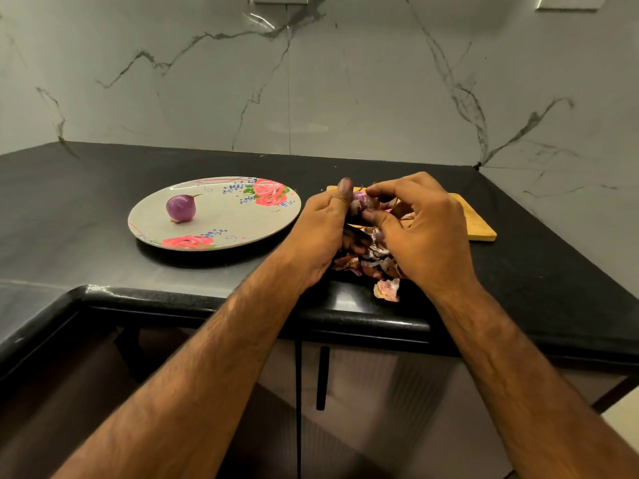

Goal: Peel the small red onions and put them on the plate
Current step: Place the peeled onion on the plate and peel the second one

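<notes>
Both hands, left hand (323, 233) and right hand (427, 233), pinch one small onion (361, 201) with curled fingers above peel scraps (371, 261).

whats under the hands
A pile of onion skins on the counter, and a wooden board further back. The left hand and right hand, gripping an onion, hide the rest of both.

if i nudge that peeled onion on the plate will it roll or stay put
Probably rolls: the peeled onion is round and smooth, and the plate under it looks nearly flat with a low rim. Its stem tail and root end may make it wobble rather than run straight. The glossy surface suggests it could slip when pinched.
</notes>
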